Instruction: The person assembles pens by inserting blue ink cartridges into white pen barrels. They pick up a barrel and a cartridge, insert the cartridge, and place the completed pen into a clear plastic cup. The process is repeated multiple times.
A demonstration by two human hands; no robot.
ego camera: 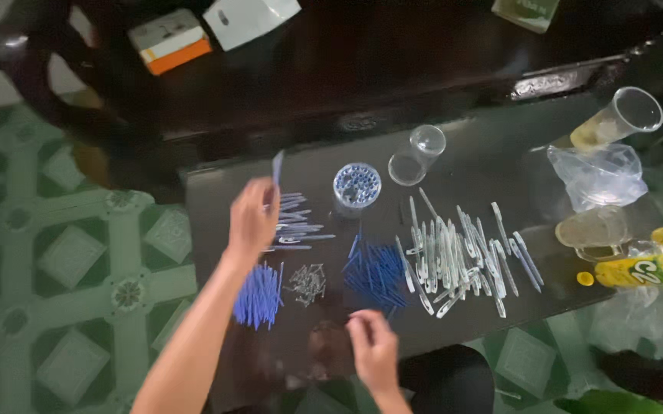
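The left hand [253, 218] is pinching a pen piece [278, 166] near the tabletop's [485, 165] left edge. The right hand [373, 349], fingers curled with nothing visibly gripped, is hovering at the bare near edge.

Green patterned floor tiles [55, 253], dark furniture [331, 69]

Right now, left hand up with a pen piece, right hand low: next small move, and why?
Probably bring the left hand down to the assembled pile just beneath it and lay its pen piece there. The right hand pinches something too small to tell.

Left hand [253, 217] raised with fingers pinched; right hand [372, 346] low, curled.
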